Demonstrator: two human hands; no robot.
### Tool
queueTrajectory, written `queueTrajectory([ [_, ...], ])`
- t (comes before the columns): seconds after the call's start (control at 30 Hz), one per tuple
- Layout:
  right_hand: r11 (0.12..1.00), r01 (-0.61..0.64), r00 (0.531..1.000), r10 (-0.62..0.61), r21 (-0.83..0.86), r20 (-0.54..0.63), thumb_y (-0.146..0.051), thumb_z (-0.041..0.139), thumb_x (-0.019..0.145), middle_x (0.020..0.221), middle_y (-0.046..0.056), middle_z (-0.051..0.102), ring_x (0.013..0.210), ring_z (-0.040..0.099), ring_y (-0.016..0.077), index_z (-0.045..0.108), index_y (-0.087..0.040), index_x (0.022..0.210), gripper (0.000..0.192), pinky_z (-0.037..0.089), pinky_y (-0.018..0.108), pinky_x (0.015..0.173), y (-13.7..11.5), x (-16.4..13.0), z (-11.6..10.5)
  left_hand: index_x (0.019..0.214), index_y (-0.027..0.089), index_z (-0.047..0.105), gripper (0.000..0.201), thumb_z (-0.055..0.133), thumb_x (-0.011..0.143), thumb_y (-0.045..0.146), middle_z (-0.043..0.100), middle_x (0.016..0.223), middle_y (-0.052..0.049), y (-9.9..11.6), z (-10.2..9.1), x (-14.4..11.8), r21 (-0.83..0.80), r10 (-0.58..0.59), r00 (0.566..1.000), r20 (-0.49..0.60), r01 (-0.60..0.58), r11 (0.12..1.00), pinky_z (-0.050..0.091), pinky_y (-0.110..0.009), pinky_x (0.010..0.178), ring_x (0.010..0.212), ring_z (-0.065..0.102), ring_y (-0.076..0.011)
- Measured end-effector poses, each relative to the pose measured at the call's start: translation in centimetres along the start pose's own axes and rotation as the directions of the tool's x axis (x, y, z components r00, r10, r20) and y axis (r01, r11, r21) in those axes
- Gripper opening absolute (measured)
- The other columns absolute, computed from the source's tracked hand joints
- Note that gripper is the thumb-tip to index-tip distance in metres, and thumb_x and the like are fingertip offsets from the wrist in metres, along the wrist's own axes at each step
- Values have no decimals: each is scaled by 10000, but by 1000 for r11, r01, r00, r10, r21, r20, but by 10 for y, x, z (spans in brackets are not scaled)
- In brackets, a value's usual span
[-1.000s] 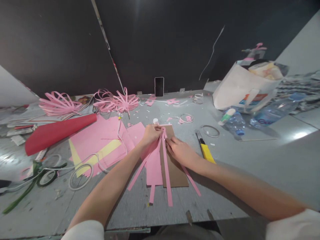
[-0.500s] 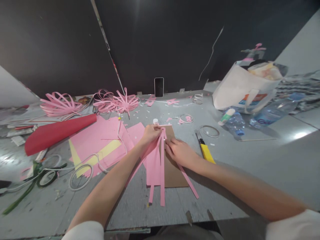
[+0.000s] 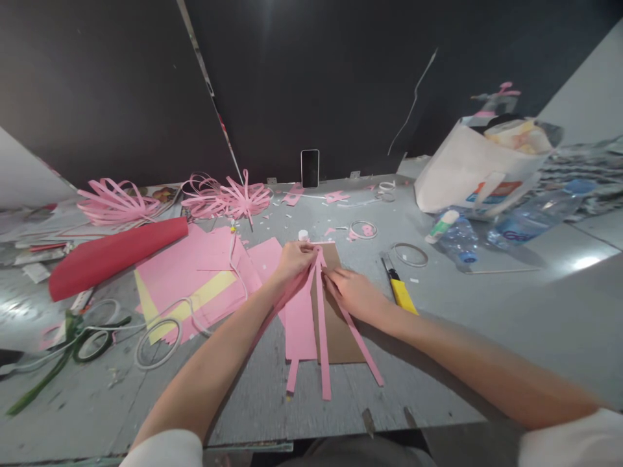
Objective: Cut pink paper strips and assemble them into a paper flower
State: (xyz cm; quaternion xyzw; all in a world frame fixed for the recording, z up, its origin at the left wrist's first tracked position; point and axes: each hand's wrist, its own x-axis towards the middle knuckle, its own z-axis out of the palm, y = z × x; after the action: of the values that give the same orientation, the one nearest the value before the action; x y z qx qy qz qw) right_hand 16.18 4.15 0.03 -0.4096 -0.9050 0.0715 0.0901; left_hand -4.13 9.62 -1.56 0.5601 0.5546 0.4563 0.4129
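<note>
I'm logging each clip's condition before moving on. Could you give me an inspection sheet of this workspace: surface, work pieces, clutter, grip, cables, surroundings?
Surface: grey table, worn, littered with paper scraps.
Work pieces: pink strips fanned from one gathered end, over a pink sheet and a brown board.
Clutter: red piece at left; yellow cutter, white bag and plastic bottles at right.
Grip: left hand pinches the gathered end; right hand touches the strips, its exact hold unclear.
Cables: white cord over papers at left.
Surroundings: dark panel behind; phone upright before it.

strips [image 3: 323,331] on board [image 3: 339,337] | cutter [image 3: 402,296] right of board | phone [image 3: 310,168] behind
</note>
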Motion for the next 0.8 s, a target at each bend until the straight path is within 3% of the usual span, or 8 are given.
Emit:
queueTrajectory([
  [0.13, 985, 56, 998, -55, -162, 11, -123, 384, 1089, 1189, 188, 715, 1065, 682, 312, 547, -86, 1525, 467, 498, 420, 931, 5, 1, -2, 928, 150, 867, 174, 762, 810, 223, 803, 827, -109, 0, 0, 2, 26, 1, 1000, -13, -1, 1000, 518, -304, 708, 833, 721, -243],
  [0.3, 973, -10, 999, 1, -230, -43, -344, 380, 1136, 1161, 208, 656, 1053, 629, 347, 592, -86, 1440, 452, 480, 451, 931, 4, 2, -4, 910, 152, 860, 175, 724, 807, 191, 810, 856, -101, -3, 0, 5, 3, 3, 1000, -22, -3, 1000, 528, -304, 746, 825, 730, -227],
  [0.43, 985, -16, 998, 4, -170, -71, -390, 371, 1140, 1160, 201, 645, 1070, 608, 343, 605, -100, 1399, 453, 468, 452, 961, 5, 2, -5, 841, 168, 838, 131, 738, 833, 251, 810, 881, -92, -9, 3, 10, 5, 9, 999, -35, -9, 1000, 526, -299, 770, 845, 732, -217],
  [0.57, 997, -20, 992, 10, -77, -122, -350, 387, 1133, 1126, 177, 653, 1057, 608, 319, 658, -123, 1240, 370, 465, 436, 971, 9, 4, -3, 841, 167, 813, 119, 796, 805, 279, 797, 850, -93, -16, 7, 13, -24, 6, 999, -31, -6, 1000, 525, -295, 742, 813, 727, -209],
  [0.7, 990, -50, 986, 70, 132, -152, -323, 432, 1119, 1082, 134, 657, 1004, 629, 270, 670, -149, 1167, 299, 480, 390, 935, 13, 6, -3, 879, 158, 783, 174, 837, 787, 295, 791, 858, -104, -14, 5, 10, -145, -31, 1000, 4, 31, 989, 529, -287, 706, 784, 717, -195],
  [0.8, 955, -54, 979, 108, 292, -172, -336, 465, 1107, 1069, 107, 662, 962, 640, 234, 674, -172, 1147, 269, 489, 352, 888, 18, 9, -3, 951, 161, 784, 258, 872, 790, 343, 781, 853, -92, -5, 1, 5, -135, -36, 999, 23, 39, 990, 525, -283, 696, 787, 712, -191],
])
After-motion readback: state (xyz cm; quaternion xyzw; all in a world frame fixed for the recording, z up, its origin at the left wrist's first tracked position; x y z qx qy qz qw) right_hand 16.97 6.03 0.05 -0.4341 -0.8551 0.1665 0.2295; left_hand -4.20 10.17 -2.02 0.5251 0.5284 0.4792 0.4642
